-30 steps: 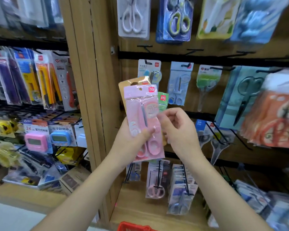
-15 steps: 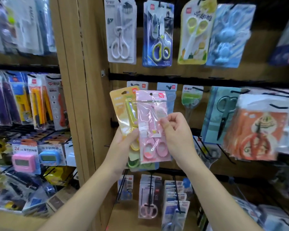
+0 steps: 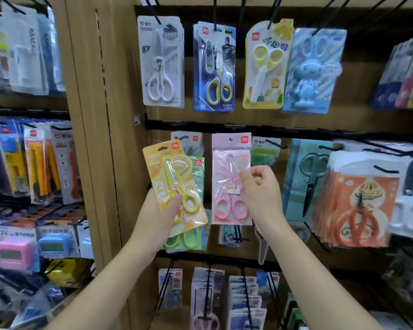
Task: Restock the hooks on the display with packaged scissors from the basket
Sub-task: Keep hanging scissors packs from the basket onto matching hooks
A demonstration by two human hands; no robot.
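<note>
Left hand (image 3: pixel 162 215) grips the yellow scissors pack (image 3: pixel 174 184); right hand (image 3: pixel 260 189) pinches the pink scissors pack (image 3: pixel 230 182), hands apart

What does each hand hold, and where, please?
Left hand grips yellow pack and green pack low down; right hand pinches pink pack at right edge.

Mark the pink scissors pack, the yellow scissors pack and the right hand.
pink scissors pack (image 3: pixel 227 179), head view, middle of its clear front.
yellow scissors pack (image 3: pixel 174 184), head view, on the scissors' blades.
right hand (image 3: pixel 264 194), head view, middle of the hand.
</note>
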